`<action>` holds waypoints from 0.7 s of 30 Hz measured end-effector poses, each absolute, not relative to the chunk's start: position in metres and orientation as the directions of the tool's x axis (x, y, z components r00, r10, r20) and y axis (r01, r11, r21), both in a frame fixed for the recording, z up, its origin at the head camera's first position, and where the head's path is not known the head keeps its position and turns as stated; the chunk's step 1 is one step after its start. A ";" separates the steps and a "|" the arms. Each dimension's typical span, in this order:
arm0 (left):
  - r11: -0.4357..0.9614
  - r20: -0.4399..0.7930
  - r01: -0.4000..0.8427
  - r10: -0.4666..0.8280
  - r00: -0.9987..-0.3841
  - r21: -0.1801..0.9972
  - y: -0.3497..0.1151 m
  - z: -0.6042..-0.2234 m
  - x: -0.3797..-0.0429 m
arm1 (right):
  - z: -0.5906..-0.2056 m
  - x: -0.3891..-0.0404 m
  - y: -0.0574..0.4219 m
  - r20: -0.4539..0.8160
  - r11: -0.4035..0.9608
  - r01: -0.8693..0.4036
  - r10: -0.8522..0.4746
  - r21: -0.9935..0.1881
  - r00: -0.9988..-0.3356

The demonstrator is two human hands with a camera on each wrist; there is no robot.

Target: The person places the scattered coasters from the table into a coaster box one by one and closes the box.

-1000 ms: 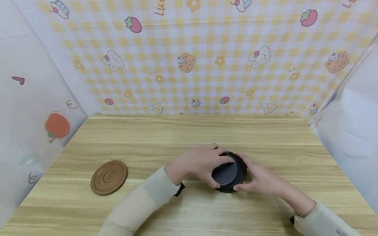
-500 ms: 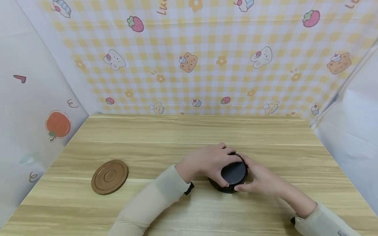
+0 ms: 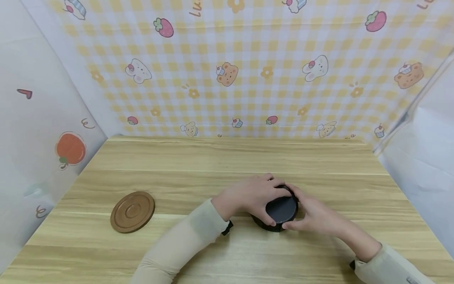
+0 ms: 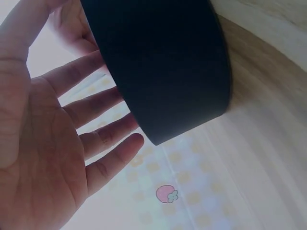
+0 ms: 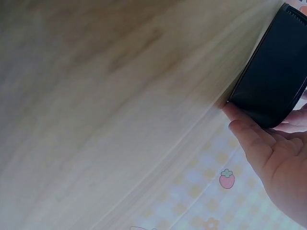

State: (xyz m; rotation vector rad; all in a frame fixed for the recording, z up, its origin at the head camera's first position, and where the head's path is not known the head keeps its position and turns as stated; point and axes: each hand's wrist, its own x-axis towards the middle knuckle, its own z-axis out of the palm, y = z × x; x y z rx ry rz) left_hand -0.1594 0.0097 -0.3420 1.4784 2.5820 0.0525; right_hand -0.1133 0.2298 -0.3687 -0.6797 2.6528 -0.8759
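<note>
A round black coaster with a stitched rim lies level on top of a round black coaster holder, right of the table's middle. My left hand spans the coaster from above, its thumb at the near edge and its fingers at the far edge. From the right side, my right hand grips the holder, thumb in front and fingers behind. In the left wrist view the dark, smooth holder wall fills the upper middle, with fingertips at its rim. The right wrist view shows right-hand fingers against the holder's base.
A round brown wooden coaster with ring grooves lies at the left of the wooden table. Behind the table hangs a yellow checked cloth. White sheets stand at the left and right sides.
My left hand has moved slightly right with the black coaster, which now sits more squarely over the holder. My right hand has stayed almost still.
</note>
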 end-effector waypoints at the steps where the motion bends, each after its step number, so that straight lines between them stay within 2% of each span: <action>1: 0.509 -0.123 0.854 0.859 -0.496 0.113 0.009 -0.343 -0.160 | -0.368 -0.113 0.230 -0.100 0.707 -0.350 -0.510 -0.615 -0.854; 10: 0.514 -0.115 0.845 0.857 -0.502 0.148 0.003 -0.346 -0.161 | -0.366 -0.113 0.230 -0.088 0.697 -0.368 -0.524 -0.615 -0.847; 21: 0.563 -0.088 0.801 0.825 -0.558 0.203 -0.028 -0.349 -0.161 | -0.368 -0.113 0.231 -0.085 0.707 -0.373 -0.520 -0.601 -0.850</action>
